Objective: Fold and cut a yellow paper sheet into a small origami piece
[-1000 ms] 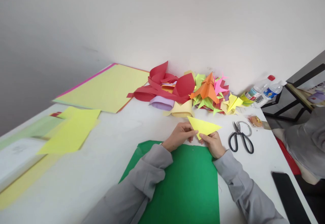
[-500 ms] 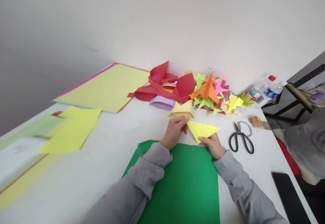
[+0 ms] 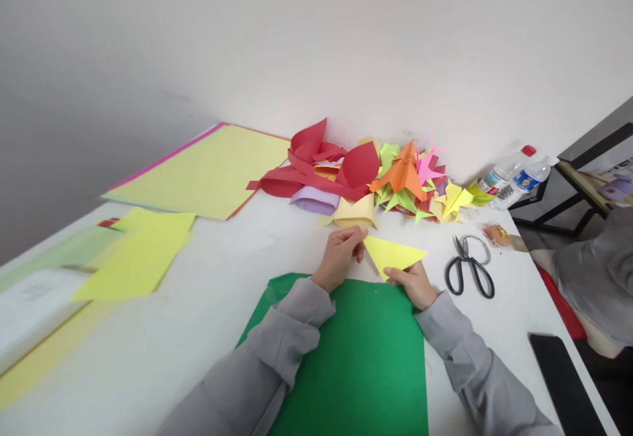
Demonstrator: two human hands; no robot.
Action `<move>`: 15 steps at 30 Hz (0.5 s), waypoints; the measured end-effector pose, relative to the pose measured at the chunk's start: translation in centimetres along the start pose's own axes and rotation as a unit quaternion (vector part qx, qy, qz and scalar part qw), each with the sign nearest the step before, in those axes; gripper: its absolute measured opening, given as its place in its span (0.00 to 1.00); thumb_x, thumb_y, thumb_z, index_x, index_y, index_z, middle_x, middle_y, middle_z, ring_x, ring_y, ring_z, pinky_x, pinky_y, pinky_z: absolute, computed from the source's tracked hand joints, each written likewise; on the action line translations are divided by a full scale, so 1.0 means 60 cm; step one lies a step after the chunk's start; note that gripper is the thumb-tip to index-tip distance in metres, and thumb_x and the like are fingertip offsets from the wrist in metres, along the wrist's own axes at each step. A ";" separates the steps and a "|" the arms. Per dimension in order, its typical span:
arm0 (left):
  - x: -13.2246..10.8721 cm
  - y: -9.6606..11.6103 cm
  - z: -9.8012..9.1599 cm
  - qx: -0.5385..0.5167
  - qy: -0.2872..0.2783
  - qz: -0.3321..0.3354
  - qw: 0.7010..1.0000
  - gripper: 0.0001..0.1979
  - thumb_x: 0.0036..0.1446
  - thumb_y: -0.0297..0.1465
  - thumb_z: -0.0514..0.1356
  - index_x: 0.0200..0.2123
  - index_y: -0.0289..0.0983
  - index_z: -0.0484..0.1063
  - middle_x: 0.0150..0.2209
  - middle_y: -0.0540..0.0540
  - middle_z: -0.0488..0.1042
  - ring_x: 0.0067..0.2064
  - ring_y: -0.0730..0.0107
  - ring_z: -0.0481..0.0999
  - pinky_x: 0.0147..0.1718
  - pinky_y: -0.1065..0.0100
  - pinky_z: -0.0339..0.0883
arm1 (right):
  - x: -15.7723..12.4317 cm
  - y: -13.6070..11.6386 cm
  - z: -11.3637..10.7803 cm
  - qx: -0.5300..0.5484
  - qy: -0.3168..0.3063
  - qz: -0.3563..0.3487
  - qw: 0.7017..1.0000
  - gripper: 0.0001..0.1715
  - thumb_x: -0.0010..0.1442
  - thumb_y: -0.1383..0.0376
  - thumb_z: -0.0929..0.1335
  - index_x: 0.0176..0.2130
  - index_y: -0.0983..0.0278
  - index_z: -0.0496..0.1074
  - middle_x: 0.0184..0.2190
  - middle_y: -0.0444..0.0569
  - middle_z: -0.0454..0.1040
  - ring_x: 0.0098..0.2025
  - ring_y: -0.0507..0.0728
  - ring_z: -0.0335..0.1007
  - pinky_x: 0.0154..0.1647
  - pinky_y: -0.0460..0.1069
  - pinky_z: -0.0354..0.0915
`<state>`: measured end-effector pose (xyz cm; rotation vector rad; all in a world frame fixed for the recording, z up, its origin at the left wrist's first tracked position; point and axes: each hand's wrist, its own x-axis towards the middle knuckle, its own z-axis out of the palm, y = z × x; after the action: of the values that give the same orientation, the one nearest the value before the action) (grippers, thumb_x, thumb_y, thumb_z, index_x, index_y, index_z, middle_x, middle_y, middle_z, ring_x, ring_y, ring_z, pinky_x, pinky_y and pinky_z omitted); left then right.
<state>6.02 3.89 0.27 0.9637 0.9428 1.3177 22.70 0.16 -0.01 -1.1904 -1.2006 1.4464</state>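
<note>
A piece of yellow paper (image 3: 393, 252), folded into a triangle, is held up between my two hands. My left hand (image 3: 339, 256) pinches its left corner with thumb and fingers. My right hand (image 3: 414, 283) grips the lower right edge, thumb on the near face and the other fingers behind it. Under my wrists lies a sheet of green paper (image 3: 356, 350) with its far left corner folded. Just beyond my hands sits a cream paper crown (image 3: 355, 210), beside a rolled lilac paper piece (image 3: 316, 201).
Black-handled scissors (image 3: 469, 268) and a roll of tape (image 3: 477, 250) lie to the right, with a black phone-like slab (image 3: 564, 383) nearer. Folded paper shapes (image 3: 403, 172), red paper pieces (image 3: 316, 172) and bottles (image 3: 524, 175) line the wall. Yellow sheets (image 3: 143, 251) lie left. A person's grey sleeve (image 3: 598, 278) shows at far right.
Almost nothing differs. Both hands keep their hold on the yellow paper triangle, and the whole view has shifted very slightly.
</note>
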 end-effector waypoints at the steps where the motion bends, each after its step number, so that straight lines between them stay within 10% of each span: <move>1: 0.000 0.002 0.001 -0.002 -0.004 -0.011 1.000 0.19 0.52 0.37 0.61 0.14 0.35 0.63 0.12 0.54 0.61 0.14 0.80 0.60 0.15 0.74 0.52 | 0.001 0.001 -0.001 0.003 0.005 0.003 1.000 0.11 0.42 0.62 0.74 0.21 0.65 0.70 0.14 0.40 0.68 0.17 0.49 0.61 0.19 0.45 0.58; 9: -0.017 0.017 0.016 0.059 -0.116 -0.026 0.991 0.18 0.46 0.40 0.65 0.17 0.33 0.67 0.14 0.53 0.65 0.16 0.80 0.62 0.17 0.75 0.58 | 0.004 0.006 -0.002 -0.004 0.019 -0.021 1.000 0.15 0.45 0.57 0.74 0.24 0.65 0.71 0.15 0.41 0.69 0.17 0.50 0.60 0.19 0.46 0.58; 15: -0.025 0.005 0.026 0.036 -0.180 -0.046 0.982 0.17 0.44 0.41 0.67 0.29 0.32 0.72 0.23 0.50 0.71 0.19 0.76 0.69 0.18 0.71 0.68 | -0.012 0.005 0.009 -0.185 0.114 -0.208 0.954 0.11 0.58 0.58 0.67 0.30 0.62 0.72 0.23 0.46 0.71 0.25 0.54 0.64 0.28 0.49 0.63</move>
<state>7.32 2.37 1.05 1.1547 0.7498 0.9933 22.27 -0.68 -0.15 -1.2171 -1.4910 0.7707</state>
